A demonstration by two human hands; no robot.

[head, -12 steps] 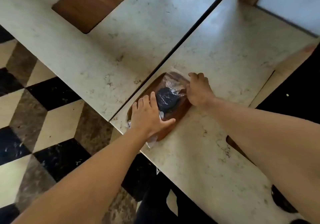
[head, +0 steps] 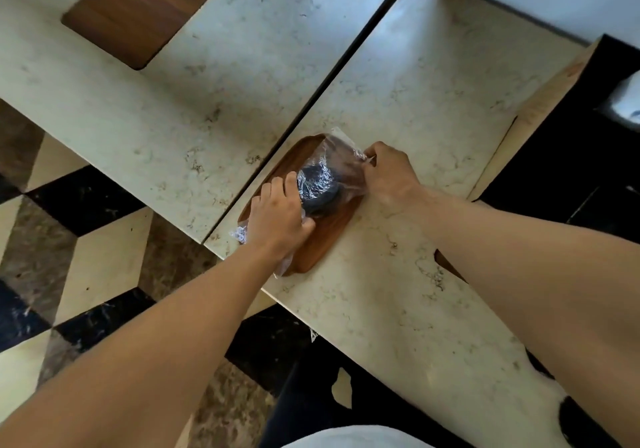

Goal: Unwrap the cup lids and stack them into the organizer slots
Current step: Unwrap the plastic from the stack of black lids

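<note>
Since half a second ago the right hand point(head: 389, 174) has drawn the far end of the clear plastic wrap point(head: 341, 157) up and away from the lids, so the film now stands in a loose tent over them. Its fingers are curled round the bunched edge of the wrap, pinching it at the knuckles. The left hand point(head: 278, 217) rests on the near end of the package, fingers bent over the film and pressing it down, thumb tucked against the side; a crumpled tail of wrap sticks out beside its wrist. Between the two hands sits the stack of black cup lids point(head: 318, 188), still inside the wrap. The package lies on a wooden inlay point(head: 329, 236) set into the pale marble-look table point(head: 415, 101), close to the gap that divides it from a second table point(head: 173, 101) with its own wooden panel point(head: 145, 8). Below lies a chequered floor point(head: 69, 205).
</note>
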